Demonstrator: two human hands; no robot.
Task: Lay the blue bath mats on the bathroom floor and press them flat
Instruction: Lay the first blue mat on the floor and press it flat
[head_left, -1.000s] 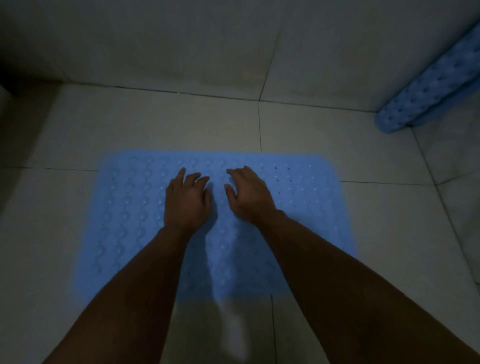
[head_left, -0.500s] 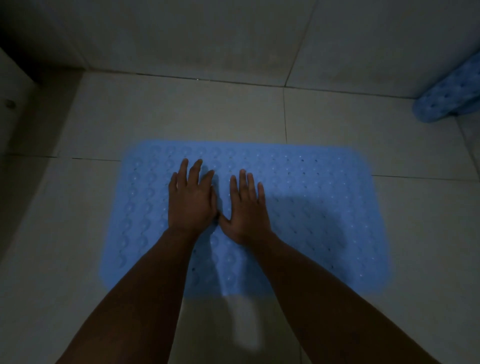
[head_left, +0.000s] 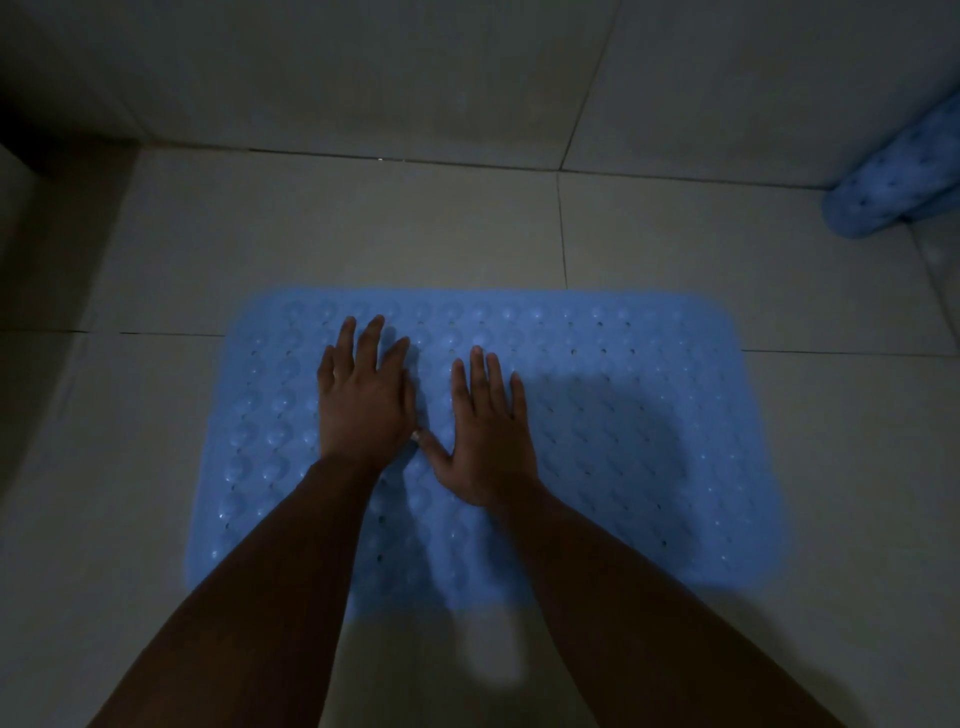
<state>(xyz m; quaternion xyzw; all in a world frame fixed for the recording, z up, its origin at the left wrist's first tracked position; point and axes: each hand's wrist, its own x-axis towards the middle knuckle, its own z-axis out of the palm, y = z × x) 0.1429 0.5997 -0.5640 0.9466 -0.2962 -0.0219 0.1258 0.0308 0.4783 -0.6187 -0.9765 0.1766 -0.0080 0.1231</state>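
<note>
A blue bath mat (head_left: 623, 426) with rows of round bumps and small holes lies spread on the pale tiled floor, its long side running left to right. My left hand (head_left: 363, 405) presses palm down on the mat's left-centre with fingers straight and slightly spread. My right hand (head_left: 485, 436) lies flat beside it, fingers straight, the thumb reaching toward the left hand. A second blue mat (head_left: 893, 176), rolled up, leans in the far right corner, partly cut off by the frame edge.
The tiled wall (head_left: 467, 78) stands just beyond the mat. A dark recess (head_left: 31, 156) sits at the far left. Bare floor tiles (head_left: 363, 234) surround the mat on all sides. The light is dim.
My fingers have straightened from curled to flat on the mat, and the hands have drawn close together. The view has shifted so the mat sits more centred.
</note>
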